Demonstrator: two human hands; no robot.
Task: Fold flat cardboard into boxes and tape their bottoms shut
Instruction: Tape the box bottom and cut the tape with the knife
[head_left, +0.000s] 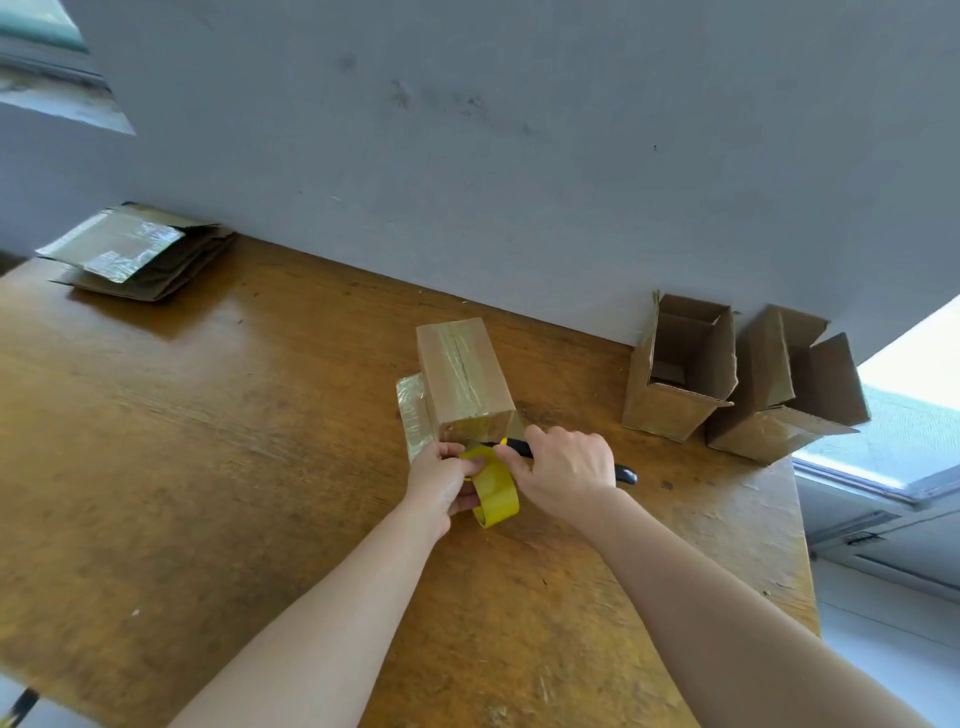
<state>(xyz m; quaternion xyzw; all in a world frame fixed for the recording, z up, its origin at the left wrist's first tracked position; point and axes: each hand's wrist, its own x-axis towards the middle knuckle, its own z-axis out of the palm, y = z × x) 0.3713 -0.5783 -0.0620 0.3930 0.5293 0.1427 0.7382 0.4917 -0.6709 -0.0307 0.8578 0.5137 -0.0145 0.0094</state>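
On the wooden desk (208, 441) a cardboard box (462, 374) stands bottom up, tape running along its seam and down the near face. Just in front of it, the left hand (441, 478) grips a yellow tape roll (496, 491). The right hand (566, 467) holds a black-and-yellow knife (626, 474), its tip near the tape beside the box. To the right, against the grey wall (467, 156), stand two open boxes (675, 395). A stack of flat cardboard (140, 254) lies at the far left corner.

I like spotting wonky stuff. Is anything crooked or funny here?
The rightmost open box sits tilted, its flaps splayed, and it seems to poke past the right edge of the wooden table. Nothing else stands out.
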